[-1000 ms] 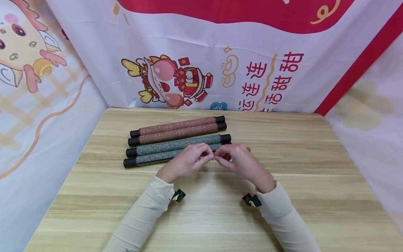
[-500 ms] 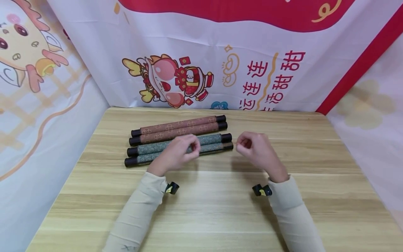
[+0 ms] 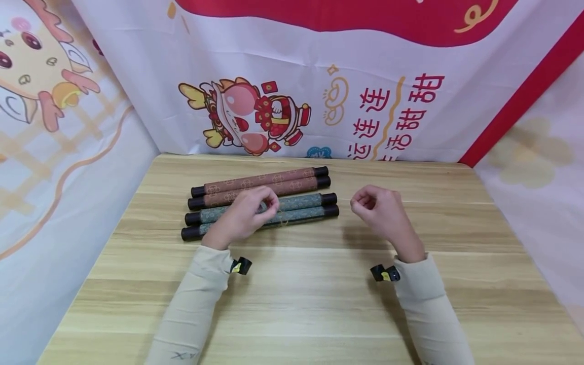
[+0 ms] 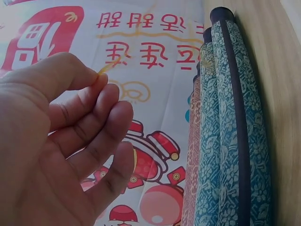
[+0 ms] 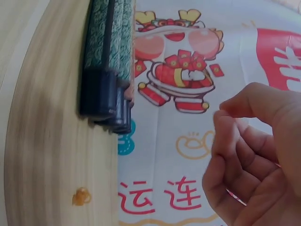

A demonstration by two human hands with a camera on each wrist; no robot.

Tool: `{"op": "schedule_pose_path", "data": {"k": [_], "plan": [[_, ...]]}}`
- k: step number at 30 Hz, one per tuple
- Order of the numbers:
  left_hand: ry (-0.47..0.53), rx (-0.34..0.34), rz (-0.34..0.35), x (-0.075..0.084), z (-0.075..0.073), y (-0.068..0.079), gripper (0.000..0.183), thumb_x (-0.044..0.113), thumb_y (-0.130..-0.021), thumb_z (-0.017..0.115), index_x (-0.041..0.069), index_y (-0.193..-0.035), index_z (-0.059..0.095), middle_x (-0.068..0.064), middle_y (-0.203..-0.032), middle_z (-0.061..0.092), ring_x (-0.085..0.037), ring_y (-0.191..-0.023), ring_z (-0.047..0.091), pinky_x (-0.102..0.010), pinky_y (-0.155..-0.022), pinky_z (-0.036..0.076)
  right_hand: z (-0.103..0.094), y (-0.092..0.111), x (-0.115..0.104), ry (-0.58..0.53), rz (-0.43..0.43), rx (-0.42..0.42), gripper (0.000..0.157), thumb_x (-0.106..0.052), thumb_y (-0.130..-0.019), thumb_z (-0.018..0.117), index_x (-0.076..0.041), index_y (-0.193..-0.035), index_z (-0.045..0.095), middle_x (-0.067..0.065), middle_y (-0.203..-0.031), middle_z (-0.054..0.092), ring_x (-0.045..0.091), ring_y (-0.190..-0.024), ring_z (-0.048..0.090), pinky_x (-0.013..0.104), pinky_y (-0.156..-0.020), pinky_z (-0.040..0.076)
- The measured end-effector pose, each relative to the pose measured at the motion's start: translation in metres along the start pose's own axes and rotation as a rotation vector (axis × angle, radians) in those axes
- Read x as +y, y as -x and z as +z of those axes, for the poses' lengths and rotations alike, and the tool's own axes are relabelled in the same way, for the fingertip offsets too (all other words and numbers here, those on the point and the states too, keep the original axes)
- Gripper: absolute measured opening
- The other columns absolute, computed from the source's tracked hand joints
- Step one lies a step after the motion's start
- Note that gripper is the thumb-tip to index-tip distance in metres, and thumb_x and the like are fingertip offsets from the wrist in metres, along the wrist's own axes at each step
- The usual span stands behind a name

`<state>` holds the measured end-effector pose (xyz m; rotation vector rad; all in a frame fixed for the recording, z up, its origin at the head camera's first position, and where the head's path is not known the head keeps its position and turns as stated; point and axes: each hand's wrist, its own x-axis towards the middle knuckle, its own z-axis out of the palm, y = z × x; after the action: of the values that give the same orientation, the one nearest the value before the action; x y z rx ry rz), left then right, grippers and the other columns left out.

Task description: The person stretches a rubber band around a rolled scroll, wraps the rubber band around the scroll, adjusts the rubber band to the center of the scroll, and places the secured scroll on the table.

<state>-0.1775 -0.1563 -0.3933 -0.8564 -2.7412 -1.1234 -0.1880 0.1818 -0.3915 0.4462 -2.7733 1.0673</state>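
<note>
My left hand [image 3: 244, 215] pinches a thin yellow band [image 4: 113, 61] between thumb and forefinger; whether it is a closed loop I cannot tell. It is held above the teal scrolls, its other fingers loosely bent. To the right of the scroll ends, my right hand [image 3: 380, 210] is raised with thumb and forefinger tips together and the other fingers curled. Nothing shows between those fingertips in the right wrist view. Two rolled teal patterned scrolls [image 4: 228, 117] with dark end knobs lie side by side. Behind them are two reddish-brown scrolls [image 3: 266, 175].
A small amber coil [image 5: 81, 196] lies on the wooden table [image 3: 310, 304] off the scrolls' right ends. A printed white and red cloth [image 3: 296, 61] hangs along the back edge, and other cloths flank both sides.
My hands, fingertips meeting in front of the teal scrolls a second ago, have drawn apart: the left to the left, the right to the right and upward. The scrolls have stayed put.
</note>
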Motion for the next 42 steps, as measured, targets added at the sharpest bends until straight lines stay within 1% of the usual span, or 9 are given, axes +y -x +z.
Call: {"op": "schedule_pose_path", "data": {"k": [6, 11, 15, 19, 24, 28, 34, 38, 42], "plan": [[0.026, -0.038, -0.001, 0.005, 0.007, -0.004, 0.009, 0.013, -0.107, 0.061, 0.007, -0.105, 0.068, -0.005, -0.103, 0.072, -0.018, -0.096, 0.068, -0.041, -0.084, 0.058, 0.005, 0.003, -0.012, -0.05, -0.035, -0.108, 0.012, -0.02, -0.101, 0.071, -0.009, -0.101, 0.077, 0.001, -0.089, 0.076, 0.016, -0.077, 0.068, 0.029, -0.068, 0.058], [0.057, -0.067, 0.034, 0.01, 0.017, -0.005, 0.006, 0.011, -0.105, 0.062, 0.009, -0.103, 0.067, -0.004, -0.101, 0.071, -0.016, -0.095, 0.068, -0.04, -0.086, 0.06, 0.014, 0.004, -0.019, -0.037, -0.087, -0.187, 0.01, -0.021, -0.101, 0.073, -0.012, -0.101, 0.077, -0.002, -0.089, 0.075, 0.012, -0.079, 0.068, 0.029, -0.073, 0.058], [0.077, -0.104, 0.042, 0.016, 0.023, -0.005, 0.005, 0.013, -0.105, 0.064, 0.011, -0.102, 0.068, -0.002, -0.1, 0.072, -0.013, -0.093, 0.068, -0.041, -0.087, 0.061, 0.02, 0.006, -0.026, -0.028, -0.116, -0.237, 0.009, -0.02, -0.1, 0.074, -0.013, -0.104, 0.076, -0.003, -0.089, 0.075, 0.009, -0.081, 0.068, 0.029, -0.076, 0.059], [0.077, -0.128, 0.039, 0.02, 0.026, -0.005, 0.005, 0.015, -0.105, 0.065, 0.013, -0.102, 0.069, 0.0, -0.099, 0.071, -0.012, -0.093, 0.067, -0.04, -0.087, 0.06, 0.025, 0.008, -0.035, -0.028, -0.148, -0.281, 0.015, -0.021, -0.1, 0.074, -0.009, -0.109, 0.077, -0.002, -0.093, 0.076, 0.009, -0.083, 0.069, 0.031, -0.079, 0.06], [0.051, -0.16, 0.047, 0.023, 0.031, -0.007, 0.005, 0.016, -0.105, 0.065, 0.014, -0.103, 0.069, 0.001, -0.099, 0.071, -0.011, -0.093, 0.066, -0.035, -0.087, 0.059, 0.034, 0.009, -0.04, -0.031, -0.18, -0.33, 0.021, -0.021, -0.101, 0.072, -0.005, -0.114, 0.076, 0.002, -0.101, 0.077, 0.011, -0.09, 0.071, 0.037, -0.084, 0.063], [0.041, -0.185, 0.057, 0.024, 0.034, -0.007, 0.005, 0.016, -0.105, 0.064, 0.013, -0.103, 0.069, 0.001, -0.1, 0.071, -0.011, -0.095, 0.065, -0.035, -0.088, 0.059, 0.041, 0.01, -0.04, -0.028, -0.19, -0.35, 0.023, -0.02, -0.1, 0.073, -0.005, -0.117, 0.075, 0.003, -0.104, 0.076, 0.011, -0.093, 0.071, 0.039, -0.085, 0.063], [0.053, -0.192, 0.075, 0.027, 0.038, -0.008, 0.005, 0.014, -0.103, 0.065, 0.011, -0.102, 0.069, -0.001, -0.099, 0.071, -0.012, -0.093, 0.065, -0.041, -0.089, 0.06, 0.043, 0.012, -0.044, -0.011, -0.223, -0.332, 0.025, -0.023, -0.099, 0.076, -0.006, -0.118, 0.075, 0.003, -0.104, 0.076, 0.012, -0.092, 0.07, 0.04, -0.084, 0.063], [0.059, -0.205, 0.081, 0.029, 0.041, -0.009, 0.005, 0.013, -0.103, 0.065, 0.01, -0.101, 0.068, -0.001, -0.099, 0.07, -0.011, -0.09, 0.064, -0.04, -0.087, 0.061, 0.046, 0.013, -0.044, 0.01, -0.255, -0.317, 0.021, -0.024, -0.099, 0.076, -0.011, -0.115, 0.076, 0.001, -0.104, 0.075, 0.01, -0.091, 0.069, 0.037, -0.083, 0.063], [0.057, -0.219, 0.084, 0.031, 0.042, -0.009, 0.004, 0.012, -0.102, 0.065, 0.011, -0.102, 0.069, 0.0, -0.1, 0.069, -0.009, -0.09, 0.063, -0.038, -0.086, 0.061, 0.048, 0.012, -0.045, 0.014, -0.283, -0.315, 0.012, -0.021, -0.099, 0.076, -0.014, -0.108, 0.078, -0.003, -0.098, 0.075, 0.008, -0.088, 0.068, 0.032, -0.081, 0.062]]}}
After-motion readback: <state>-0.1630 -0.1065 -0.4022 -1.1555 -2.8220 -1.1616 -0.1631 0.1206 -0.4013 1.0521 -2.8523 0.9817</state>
